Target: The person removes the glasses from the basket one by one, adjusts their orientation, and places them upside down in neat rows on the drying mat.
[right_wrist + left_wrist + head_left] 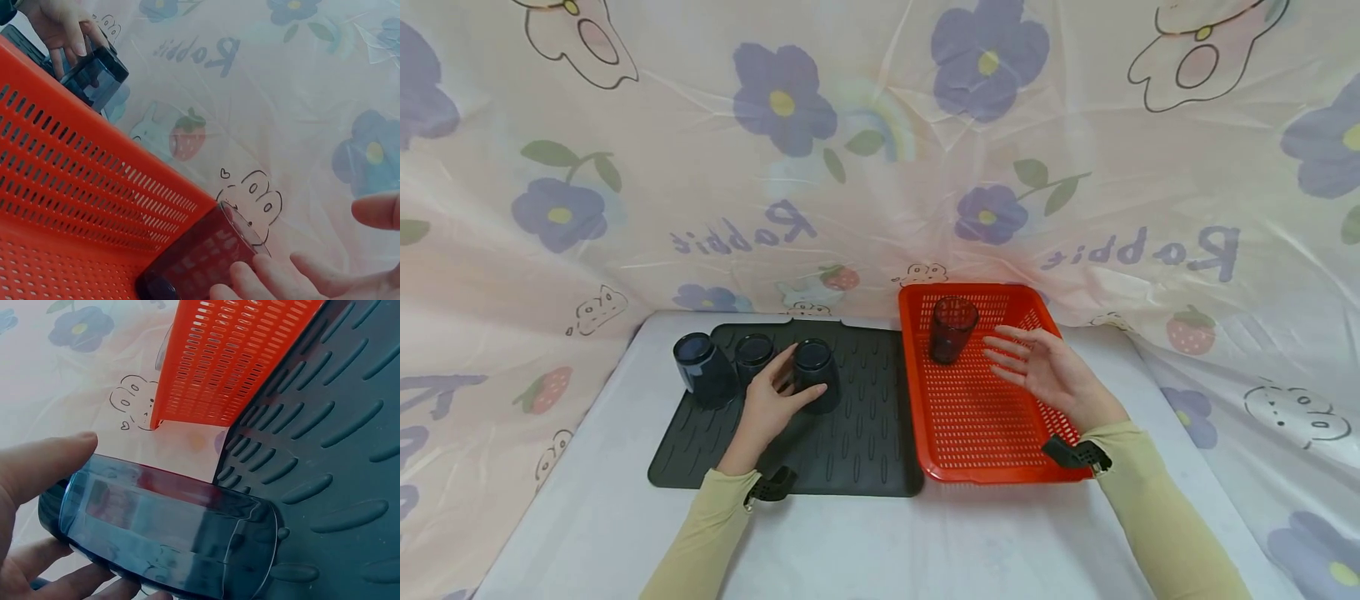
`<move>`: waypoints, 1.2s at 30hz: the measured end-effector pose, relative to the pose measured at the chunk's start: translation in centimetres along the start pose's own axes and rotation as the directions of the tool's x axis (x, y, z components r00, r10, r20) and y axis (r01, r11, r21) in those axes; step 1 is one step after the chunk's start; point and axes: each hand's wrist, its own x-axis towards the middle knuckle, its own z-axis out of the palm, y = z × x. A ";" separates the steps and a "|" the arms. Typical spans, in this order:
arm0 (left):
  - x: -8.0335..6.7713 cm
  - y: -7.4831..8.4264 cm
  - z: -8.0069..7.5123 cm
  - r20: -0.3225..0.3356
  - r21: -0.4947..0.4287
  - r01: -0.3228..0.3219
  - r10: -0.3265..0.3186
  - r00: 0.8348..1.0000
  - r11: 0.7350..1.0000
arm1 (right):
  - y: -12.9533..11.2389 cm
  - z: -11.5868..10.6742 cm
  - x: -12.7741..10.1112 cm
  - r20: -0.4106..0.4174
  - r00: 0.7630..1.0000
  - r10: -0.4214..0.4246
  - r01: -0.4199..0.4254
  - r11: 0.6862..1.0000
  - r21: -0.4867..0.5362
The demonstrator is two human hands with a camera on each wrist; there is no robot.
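On the dark ribbed mat (868, 417), a translucent blue drinking glass (817, 379) stands upside down, thick base up. My left hand (772, 404) holds it near the base, thumb on one side and fingers on the other; the left wrist view shows its rim end (256, 550) at the mat. Two similar glasses are left of this hand: one dark glass (754, 354) close behind the fingers, another glass (706, 371) at the mat's left edge, tilted in this view. My right hand (1048, 371) is over the red basket (925, 450), fingers extended, beside an upright glass (953, 329) inside it.
The perforated basket stands right against the mat on a white table (850, 542). Behind the table hangs a patterned curtain (880, 192) with flowers and rabbits, also spreading along both sides. Each wrist wears a black strap (771, 485).
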 end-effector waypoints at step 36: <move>-2.0 3.9 0.4 -0.075 -0.047 0.007 -0.011 0.997 0.999 | -1.7 -1.7 3.6 -0.059 0.998 0.006 -0.013 0.992 -0.122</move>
